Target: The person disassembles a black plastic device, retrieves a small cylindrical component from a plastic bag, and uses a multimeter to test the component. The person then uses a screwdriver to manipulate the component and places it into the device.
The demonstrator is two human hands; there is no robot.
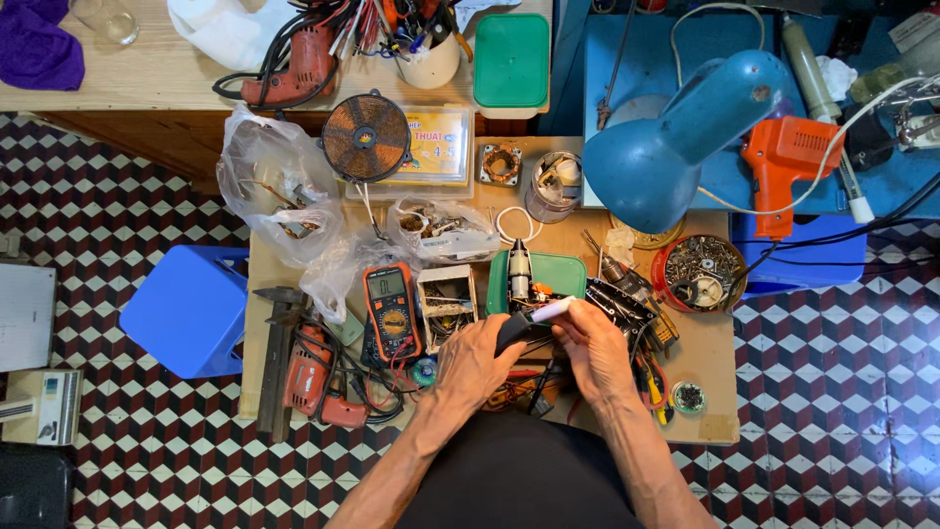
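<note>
My fingers of my left hand curl around a black part; my right hand pinches a white marker just above it, multimeter left.

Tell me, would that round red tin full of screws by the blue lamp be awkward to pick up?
Probably heavy for its size: the red tin looks packed with metal screws. It seems low and wide, so unlikely to tip, though tilting could spill loose pieces. It appears stiff, not floppy like the plastic bags.
</note>
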